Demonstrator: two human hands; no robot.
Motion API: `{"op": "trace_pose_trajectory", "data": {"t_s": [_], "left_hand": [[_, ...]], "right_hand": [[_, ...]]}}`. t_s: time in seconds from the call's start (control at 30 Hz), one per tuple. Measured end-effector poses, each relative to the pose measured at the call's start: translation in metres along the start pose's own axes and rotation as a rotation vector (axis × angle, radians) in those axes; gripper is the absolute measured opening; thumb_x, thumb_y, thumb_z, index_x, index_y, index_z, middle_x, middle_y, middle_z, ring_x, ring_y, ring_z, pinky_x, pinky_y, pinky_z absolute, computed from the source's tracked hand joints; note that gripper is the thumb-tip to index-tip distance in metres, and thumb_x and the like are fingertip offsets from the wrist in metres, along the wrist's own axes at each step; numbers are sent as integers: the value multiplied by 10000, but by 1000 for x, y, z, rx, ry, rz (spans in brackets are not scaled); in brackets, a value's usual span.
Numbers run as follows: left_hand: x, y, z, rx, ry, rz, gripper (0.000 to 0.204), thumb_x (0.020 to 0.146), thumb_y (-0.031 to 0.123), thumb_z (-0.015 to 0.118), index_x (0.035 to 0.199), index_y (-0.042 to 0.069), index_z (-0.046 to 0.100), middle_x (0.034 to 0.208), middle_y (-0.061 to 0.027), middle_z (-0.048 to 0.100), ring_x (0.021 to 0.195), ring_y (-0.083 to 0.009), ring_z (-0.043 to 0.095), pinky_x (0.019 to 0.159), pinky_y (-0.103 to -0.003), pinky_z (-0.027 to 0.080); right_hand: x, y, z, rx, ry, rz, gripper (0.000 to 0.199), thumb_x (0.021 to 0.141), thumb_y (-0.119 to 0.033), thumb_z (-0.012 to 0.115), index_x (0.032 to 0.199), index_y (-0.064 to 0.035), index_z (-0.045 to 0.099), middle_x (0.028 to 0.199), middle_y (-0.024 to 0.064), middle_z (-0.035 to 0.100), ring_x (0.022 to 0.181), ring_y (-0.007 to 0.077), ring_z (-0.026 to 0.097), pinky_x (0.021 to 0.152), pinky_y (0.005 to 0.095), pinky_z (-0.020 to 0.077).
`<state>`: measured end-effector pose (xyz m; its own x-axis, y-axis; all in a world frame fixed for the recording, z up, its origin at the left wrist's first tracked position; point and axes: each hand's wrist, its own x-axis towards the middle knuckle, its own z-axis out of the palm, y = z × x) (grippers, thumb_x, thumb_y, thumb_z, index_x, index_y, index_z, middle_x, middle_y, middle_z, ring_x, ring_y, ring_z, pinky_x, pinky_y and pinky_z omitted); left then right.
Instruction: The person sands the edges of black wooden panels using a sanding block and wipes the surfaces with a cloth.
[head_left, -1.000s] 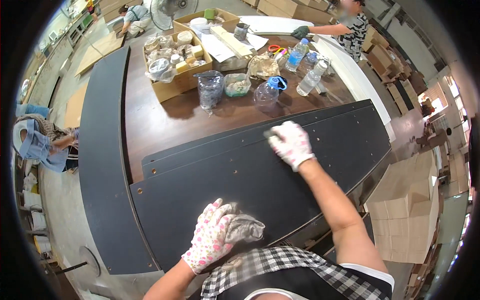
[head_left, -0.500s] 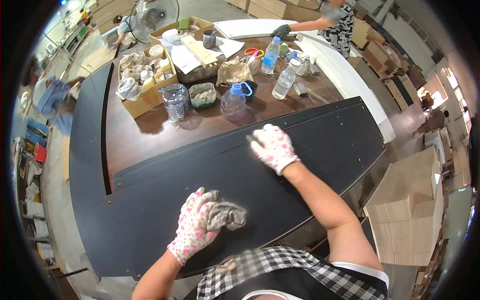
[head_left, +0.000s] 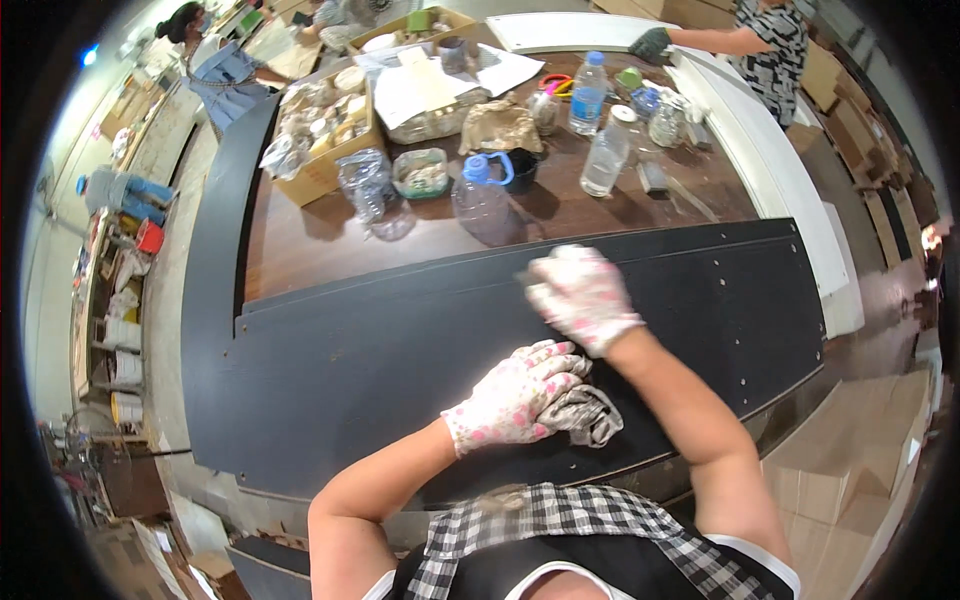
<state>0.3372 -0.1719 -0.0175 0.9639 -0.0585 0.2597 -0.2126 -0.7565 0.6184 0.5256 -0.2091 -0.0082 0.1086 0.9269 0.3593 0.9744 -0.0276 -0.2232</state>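
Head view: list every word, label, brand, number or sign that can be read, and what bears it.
No text can be read.
Clear bottle with a blue label: lettering too small to read.
White papers: any print too small.
Black panel: no lettering visible.

My gloved left hand (head_left: 515, 398) curls palm-down, its forearm (head_left: 388, 470) slanting inward; my right hand (head_left: 583, 298), loosely bent, lies farther forward.
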Motion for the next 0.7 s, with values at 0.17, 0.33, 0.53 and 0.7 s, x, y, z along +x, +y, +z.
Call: {"op": "trace_pose_trajectory", "data": {"t_s": [0.17,0.33,0.53,0.7], "left_hand": [[-2,1,-5,-111,-155,-119,628,651,242,752,1232,74,581,1300,-167,549,1250,-360,487,1044,-472,382],[-2,-8,-1,-128,-48,-26,571,692,247,746,1221,89,598,1360,-139,540,1321,-323,455,1090,-448,363],[10,-4,-7,-144,-43,17,548,776,422,655,1217,100,604,1340,-116,569,1294,-339,480,1096,-468,348],[1,-4,-11,-113,24,28,479,726,320,722,1130,77,639,1261,-122,618,1228,-358,534,1060,-477,382]], "right_hand": [[37,-52,26,176,-106,-131,216,850,-316,624,919,-111,637,896,113,586,870,284,604,768,392,508],[-19,50,-35,-195,-150,300,242,846,-351,661,789,-116,651,726,100,573,780,304,605,689,414,503],[-27,69,-53,-228,-180,360,201,847,-321,642,869,-125,683,815,108,612,849,308,622,745,432,519],[-31,66,-27,-235,6,339,188,823,-334,645,851,-152,687,806,91,633,836,302,618,756,429,518]]}}
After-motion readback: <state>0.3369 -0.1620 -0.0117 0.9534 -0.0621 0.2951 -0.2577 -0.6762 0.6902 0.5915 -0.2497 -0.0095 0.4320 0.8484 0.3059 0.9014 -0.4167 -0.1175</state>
